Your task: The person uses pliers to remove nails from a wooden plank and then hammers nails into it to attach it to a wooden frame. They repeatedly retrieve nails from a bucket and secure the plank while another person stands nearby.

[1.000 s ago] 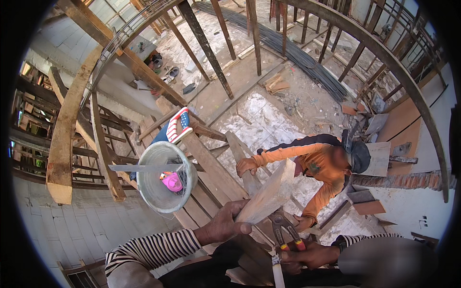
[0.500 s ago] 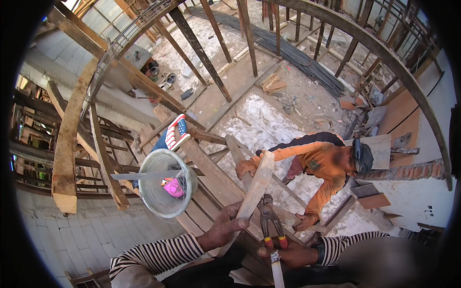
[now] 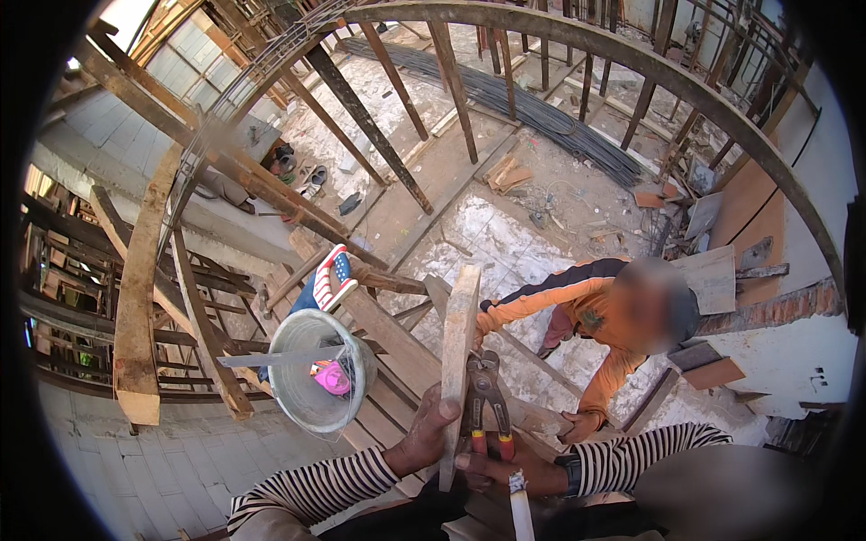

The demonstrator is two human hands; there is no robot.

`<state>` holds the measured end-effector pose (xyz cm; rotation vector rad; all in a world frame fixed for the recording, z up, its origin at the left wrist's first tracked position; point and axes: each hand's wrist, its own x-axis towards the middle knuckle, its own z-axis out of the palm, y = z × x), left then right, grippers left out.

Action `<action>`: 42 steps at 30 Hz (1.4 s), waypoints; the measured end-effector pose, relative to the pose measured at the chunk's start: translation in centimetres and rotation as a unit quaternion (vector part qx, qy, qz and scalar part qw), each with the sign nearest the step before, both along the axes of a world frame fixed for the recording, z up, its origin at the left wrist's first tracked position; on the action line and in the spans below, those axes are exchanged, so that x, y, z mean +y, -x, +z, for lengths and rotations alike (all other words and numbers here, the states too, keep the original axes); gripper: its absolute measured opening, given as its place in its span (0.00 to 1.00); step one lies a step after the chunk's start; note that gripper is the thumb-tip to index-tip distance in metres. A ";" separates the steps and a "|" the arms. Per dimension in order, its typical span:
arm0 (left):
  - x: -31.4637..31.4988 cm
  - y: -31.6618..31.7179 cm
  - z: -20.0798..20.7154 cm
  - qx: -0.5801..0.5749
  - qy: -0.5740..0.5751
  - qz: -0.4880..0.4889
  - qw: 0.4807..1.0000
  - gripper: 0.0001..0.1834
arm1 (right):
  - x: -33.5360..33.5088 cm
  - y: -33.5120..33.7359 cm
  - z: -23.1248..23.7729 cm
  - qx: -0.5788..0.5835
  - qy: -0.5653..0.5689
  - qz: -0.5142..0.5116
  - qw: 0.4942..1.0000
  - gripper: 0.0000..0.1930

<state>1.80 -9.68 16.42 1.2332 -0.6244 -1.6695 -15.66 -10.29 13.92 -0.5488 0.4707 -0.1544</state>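
Observation:
My left hand [image 3: 428, 435] is closed round the lower part of a short wooden strip [image 3: 460, 329], which stands nearly upright. In my closed right hand [image 3: 534, 472] are pincers [image 3: 488, 389] with red and yellow handles, their jaws up beside the strip's right edge. Whether the jaws touch the wood I cannot tell. A white cigarette [image 3: 520, 507] with an ashy tip shows at the lower edge, in front of my right hand. Across from me a co-worker in an orange top [image 3: 577, 298] leans in. One of their hands [image 3: 582, 426] rests on the timber; the other is partly behind the strip.
A grey bucket [image 3: 281, 383] stands on planks [image 3: 383, 316] to the left, with a flat metal blade [image 3: 289, 357] across it and a pink item [image 3: 332, 379] inside. Behind it is a red, white and blue shoe [image 3: 336, 278]. A curved timber rail [image 3: 631, 50] arches over the lower floor.
The wooden strip has swung more upright and to the left. My right hand has brought the pincers left, close alongside it. The co-worker's head has tilted, and their far hand has shifted right.

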 end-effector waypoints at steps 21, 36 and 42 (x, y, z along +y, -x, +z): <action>0.5 -4.0 -2.3 -0.009 0.033 -0.103 0.994 0.41 | -12.4 8.1 6.9 0.006 -0.086 0.339 0.937 0.28; 3.9 -1.1 -1.1 0.086 -0.069 0.007 0.994 0.40 | -5.6 5.3 4.4 0.038 -0.063 0.236 0.969 0.29; 4.5 0.2 -0.1 0.131 -0.100 0.039 0.986 0.43 | -3.1 3.0 5.0 0.008 -0.063 0.120 0.991 0.27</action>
